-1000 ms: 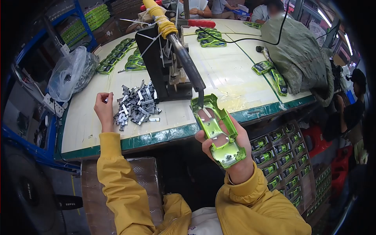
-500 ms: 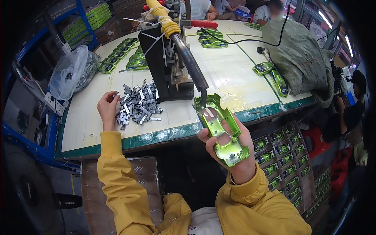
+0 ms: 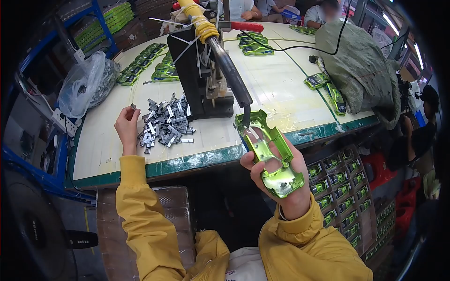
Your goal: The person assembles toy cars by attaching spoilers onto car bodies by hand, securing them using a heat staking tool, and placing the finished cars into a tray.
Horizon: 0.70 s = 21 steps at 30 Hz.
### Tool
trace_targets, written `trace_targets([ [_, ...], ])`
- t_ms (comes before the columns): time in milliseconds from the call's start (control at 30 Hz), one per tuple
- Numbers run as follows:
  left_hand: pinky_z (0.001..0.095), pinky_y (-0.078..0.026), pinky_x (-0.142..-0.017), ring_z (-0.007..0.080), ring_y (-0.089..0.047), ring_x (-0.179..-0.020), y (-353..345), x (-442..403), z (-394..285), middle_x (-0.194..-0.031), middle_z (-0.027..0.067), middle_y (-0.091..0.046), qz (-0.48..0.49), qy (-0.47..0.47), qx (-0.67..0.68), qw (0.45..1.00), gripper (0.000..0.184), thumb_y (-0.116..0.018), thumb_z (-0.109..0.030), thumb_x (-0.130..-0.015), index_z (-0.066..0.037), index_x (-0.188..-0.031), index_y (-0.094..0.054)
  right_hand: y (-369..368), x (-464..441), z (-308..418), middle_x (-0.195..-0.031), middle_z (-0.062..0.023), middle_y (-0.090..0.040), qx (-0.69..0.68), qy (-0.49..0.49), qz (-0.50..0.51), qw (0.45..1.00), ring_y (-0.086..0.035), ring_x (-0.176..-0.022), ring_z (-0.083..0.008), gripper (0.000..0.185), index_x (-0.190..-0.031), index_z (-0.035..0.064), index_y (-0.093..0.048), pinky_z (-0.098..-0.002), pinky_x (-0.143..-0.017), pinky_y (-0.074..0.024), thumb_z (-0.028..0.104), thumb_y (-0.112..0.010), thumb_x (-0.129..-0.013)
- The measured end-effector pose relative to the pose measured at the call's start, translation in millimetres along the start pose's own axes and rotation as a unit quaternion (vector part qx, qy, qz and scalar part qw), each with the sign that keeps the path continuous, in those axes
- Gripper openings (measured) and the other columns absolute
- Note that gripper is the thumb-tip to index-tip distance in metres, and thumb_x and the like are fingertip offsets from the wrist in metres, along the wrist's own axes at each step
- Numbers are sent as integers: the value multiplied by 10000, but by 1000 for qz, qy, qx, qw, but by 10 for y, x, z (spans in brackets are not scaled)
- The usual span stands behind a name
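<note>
My right hand point(image 3: 296, 182) is wrapped round a green toy car shell point(image 3: 272, 152), its hollow inside turned toward me. The dark tip of a metal-barrelled tool point(image 3: 228, 70) with a yellow-wrapped upper end reaches the shell's upper end. At the left, my left hand point(image 3: 127, 125) pinches a small grey part point(image 3: 133, 107) between thumb and fingertips, just beside a heap of small grey and silver parts point(image 3: 166, 122). Behind the heap stands a black press-like stand point(image 3: 187, 75).
Rows of green car shells point(image 3: 140, 63) lie on the table point(image 3: 262, 75). A clear plastic bag point(image 3: 86, 86) sits at left, a grey-green cloth point(image 3: 358, 70) at right. Below right is a tray of green cars point(image 3: 342, 187). A person point(image 3: 318, 15) sits across the table.
The green shell and my right hand have moved slightly right and up, along with the tool's tip. My left hand has risen a little, and the small part in its fingertips now shows more clearly.
</note>
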<state>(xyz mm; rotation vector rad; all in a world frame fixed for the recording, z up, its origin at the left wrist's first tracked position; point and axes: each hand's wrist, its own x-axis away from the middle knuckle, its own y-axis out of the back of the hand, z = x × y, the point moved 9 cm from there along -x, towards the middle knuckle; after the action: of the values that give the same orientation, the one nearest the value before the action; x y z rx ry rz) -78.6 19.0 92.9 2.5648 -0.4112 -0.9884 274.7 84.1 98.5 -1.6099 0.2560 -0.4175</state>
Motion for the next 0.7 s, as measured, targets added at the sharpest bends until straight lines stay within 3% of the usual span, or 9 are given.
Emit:
trace_targets([
  [267, 248, -464, -644, 137, -601, -681, 17, -3, -16, -729, 77, -620, 9, 4, 19, 1000, 213, -599, -78, -744, -7, -938, -547, -3, -4, 9, -957, -133, -557, 16, 9, 6, 1000, -525, -830, -295, 370, -1048, 28, -513, -361, -662, -482, 310, -324, -902],
  [433, 257, -451, -623, 130, -581, -642, 12, -27, 123, -685, 58, -593, -10, 32, 78, 996, 104, -600, -89, -741, -9, -761, -536, 14, -6, 17, -953, -134, -558, 26, 13, -2, 1000, -529, -826, -288, 368, -1037, 29, -519, -356, -656, -485, 313, -329, -901],
  [533, 244, -441, -622, 119, -566, -636, 85, -6, 20, -692, 53, -597, -31, 11, 0, 999, 118, -609, -108, -736, -9, -740, -544, 12, 5, 11, -948, -133, -559, 17, 8, -7, 1000, -528, -827, -285, 364, -1037, 35, -520, -354, -661, -482, 315, -333, -900],
  [700, 242, -435, -628, 125, -565, -643, 97, 10, -16, -684, 56, -600, -27, 18, -12, 999, 126, -611, -120, -733, -11, -746, -550, 2, 7, 10, -950, -134, -553, 9, 4, -3, 1000, -521, -837, -288, 363, -1043, 36, -515, -352, -670, -477, 319, -340, -898],
])
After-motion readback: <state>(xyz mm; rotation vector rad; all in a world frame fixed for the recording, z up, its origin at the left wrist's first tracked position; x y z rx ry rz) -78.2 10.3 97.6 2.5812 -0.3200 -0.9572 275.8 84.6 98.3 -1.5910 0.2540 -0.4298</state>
